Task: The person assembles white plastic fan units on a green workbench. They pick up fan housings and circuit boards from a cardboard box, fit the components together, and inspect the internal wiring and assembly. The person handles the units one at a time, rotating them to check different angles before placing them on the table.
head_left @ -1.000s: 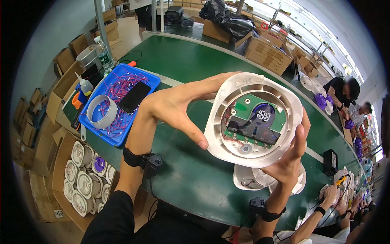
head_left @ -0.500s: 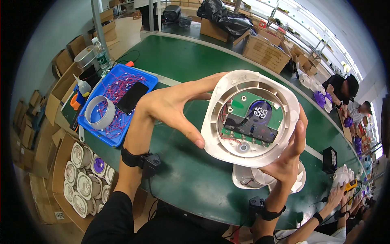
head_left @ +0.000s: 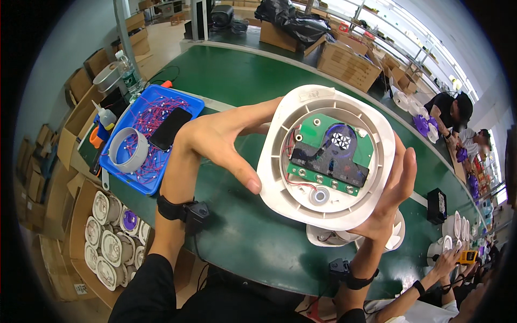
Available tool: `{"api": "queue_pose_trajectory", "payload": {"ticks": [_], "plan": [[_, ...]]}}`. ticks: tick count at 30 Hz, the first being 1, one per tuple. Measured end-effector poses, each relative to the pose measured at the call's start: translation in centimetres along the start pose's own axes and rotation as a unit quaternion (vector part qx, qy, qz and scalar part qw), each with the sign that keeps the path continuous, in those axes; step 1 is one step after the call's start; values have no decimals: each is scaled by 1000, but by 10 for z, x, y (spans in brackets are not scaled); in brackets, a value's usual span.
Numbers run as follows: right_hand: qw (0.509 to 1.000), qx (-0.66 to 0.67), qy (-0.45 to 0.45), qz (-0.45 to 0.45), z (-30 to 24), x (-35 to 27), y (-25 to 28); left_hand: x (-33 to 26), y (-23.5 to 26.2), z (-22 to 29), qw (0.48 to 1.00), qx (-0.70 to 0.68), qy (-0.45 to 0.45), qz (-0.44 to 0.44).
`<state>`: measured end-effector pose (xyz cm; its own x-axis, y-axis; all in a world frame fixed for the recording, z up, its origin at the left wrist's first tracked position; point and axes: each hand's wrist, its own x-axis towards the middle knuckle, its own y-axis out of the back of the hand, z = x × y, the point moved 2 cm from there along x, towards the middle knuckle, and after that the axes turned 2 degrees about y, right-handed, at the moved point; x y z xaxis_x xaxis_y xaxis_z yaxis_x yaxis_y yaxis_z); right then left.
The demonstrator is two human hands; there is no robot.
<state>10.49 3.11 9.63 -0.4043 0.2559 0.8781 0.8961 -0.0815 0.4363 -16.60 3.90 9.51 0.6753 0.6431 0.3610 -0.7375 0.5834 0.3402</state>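
Observation:
Above the green table I hold a white plastic housing [head_left: 273, 167], rounded-square with a ribbed circular opening, tilted so its inside faces me. A green circuit board [head_left: 366, 149] with a dark cover strip, patterned round window and several metal contacts sits within, alongside thin red wires and a small round grey part [head_left: 319, 196]. My left hand [head_left: 218, 137] grips the left edge, thumb in front, its other fingers behind and hidden. At the right edge my right hand [head_left: 390, 196] wraps round the housing, partly behind it. Beneath it are more white plastic parts [head_left: 322, 237], partly covered.
On the left, a blue tray [head_left: 198, 110] carries red wires, a black phone [head_left: 171, 129] and a white ring [head_left: 141, 156]. A carton of white units [head_left: 110, 253] stands below. To the right are a small black box [head_left: 437, 207] and a co-worker's hands [head_left: 446, 264] holding a yellow device.
The housing has shifted slightly left and turned, showing the board and contacts more squarely. Both hands moved with it and kept their hold. The co-worker's hands shifted slightly at right.

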Motion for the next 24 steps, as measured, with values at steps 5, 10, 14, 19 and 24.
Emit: {"api": "queue_pose_trajectory", "payload": {"ticks": [5,10,14,19,24], "plan": [[999,38,-27,19,2,-4,-3,-1,2,-6,999,-38,26,-11],[998,43,-50,18,-1,-3,-5,-2,6,-9,998,-46,29,-19],[998,37,-40,16,-2,1,-7,-3,8,-9,999,-31,37,-19],[999,19,-25,9,-3,2,-7,-6,8,-7,999,-18,51,0],[1000,6,-28,5,-6,3,-8,-7,9,-6,999,-11,37,5]]}}
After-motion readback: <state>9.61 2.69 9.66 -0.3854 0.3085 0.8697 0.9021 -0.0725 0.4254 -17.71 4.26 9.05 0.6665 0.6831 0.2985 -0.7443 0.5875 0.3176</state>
